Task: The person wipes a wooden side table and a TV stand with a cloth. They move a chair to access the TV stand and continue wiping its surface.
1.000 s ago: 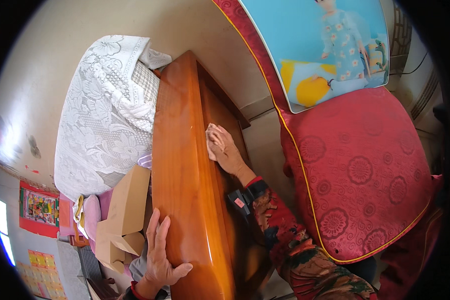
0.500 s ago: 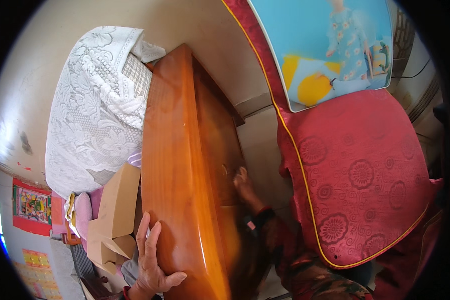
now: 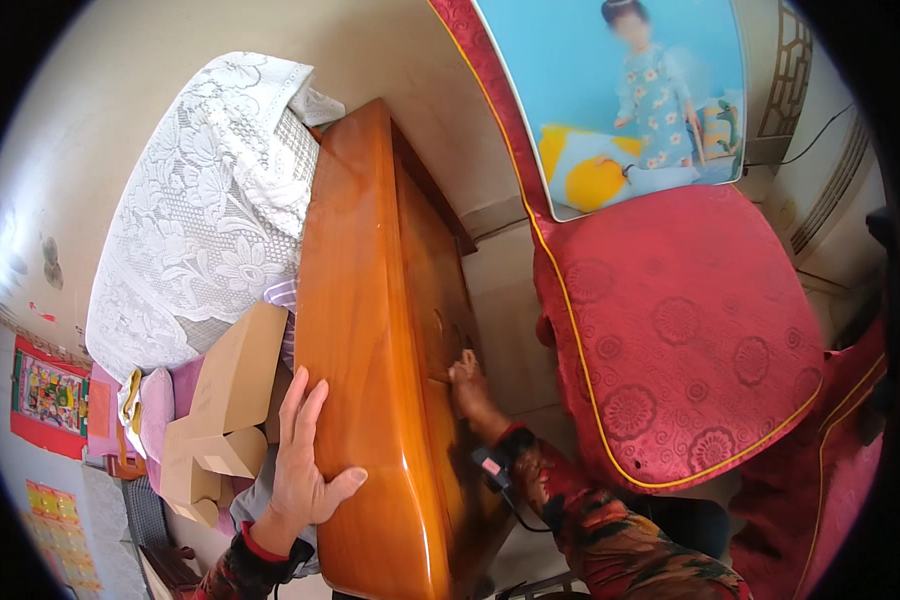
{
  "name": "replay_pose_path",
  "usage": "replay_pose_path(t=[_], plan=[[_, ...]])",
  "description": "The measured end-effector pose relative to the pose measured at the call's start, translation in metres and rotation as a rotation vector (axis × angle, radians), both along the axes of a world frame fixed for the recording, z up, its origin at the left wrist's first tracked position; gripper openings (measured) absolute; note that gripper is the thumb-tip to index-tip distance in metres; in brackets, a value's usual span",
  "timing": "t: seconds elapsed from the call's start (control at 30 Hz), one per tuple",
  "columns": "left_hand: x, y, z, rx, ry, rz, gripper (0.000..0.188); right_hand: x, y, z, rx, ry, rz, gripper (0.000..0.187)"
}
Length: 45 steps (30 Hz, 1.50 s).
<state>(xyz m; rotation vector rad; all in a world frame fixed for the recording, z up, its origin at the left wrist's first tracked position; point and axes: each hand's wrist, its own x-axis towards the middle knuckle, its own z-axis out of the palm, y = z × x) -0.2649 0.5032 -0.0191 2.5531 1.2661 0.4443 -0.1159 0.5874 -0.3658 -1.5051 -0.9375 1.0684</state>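
Observation:
A glossy orange-brown wooden cabinet [image 3: 355, 300] stands in front of me. My left hand [image 3: 305, 480] lies against the near left edge of its top, fingers stretched and thumb spread. On the cabinet's right, at its shaded front face, my right hand [image 3: 478, 395] is closed with curled fingers. It is just below a small curved handle [image 3: 438, 320] on that face. Whatever its fingers grip, if anything, is hidden. A dark cuff and a small device on a cable [image 3: 492, 468] show at the right wrist.
Right of the cabinet stands a red-covered chair [image 3: 690, 320] with a large photo panel [image 3: 580, 100] against its back. An open cardboard box [image 3: 232, 385] and a white lace cloth [image 3: 200, 220] draped over something lie at left. Tiled floor [image 3: 510, 300] shows between cabinet and chair.
The view has shifted slightly, with the chair further left. My right hand has come a little toward me along the cabinet's front. My left hand stays on the top's edge.

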Motion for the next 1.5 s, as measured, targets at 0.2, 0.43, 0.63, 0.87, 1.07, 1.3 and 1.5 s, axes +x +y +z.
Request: replay_pose_path(t=[0.2,0.43,0.63,0.87,1.07,1.3,1.5], plan=[[0.004,-0.006,0.001,0.029,-0.024,0.0,0.088,0.002,-0.053,0.109,0.463,0.282,0.038,0.062],[0.002,-0.009,-0.003,0.051,0.0,0.026,0.081,0.002,-0.146,0.016,0.276,0.083,0.195,0.052],[0.004,-0.011,-0.003,0.046,0.001,0.043,0.079,-0.007,-0.151,0.015,-0.192,0.377,0.14,0.048],[0.002,-0.004,-0.004,0.054,0.04,0.004,0.084,0.001,-0.088,0.079,0.435,0.099,0.136,0.056],[0.003,-0.003,-0.003,-0.009,0.038,0.069,0.09,-0.001,-0.072,-0.003,0.338,0.06,0.006,0.052],[0.005,0.0,-0.004,0.0,0.015,0.066,0.097,0.001,-0.047,-0.111,-0.18,0.797,-0.222,0.028],[0.002,0.0,0.0,-0.002,0.012,0.031,0.091,-0.015,-0.036,-0.072,-0.19,0.867,-0.208,0.042]])
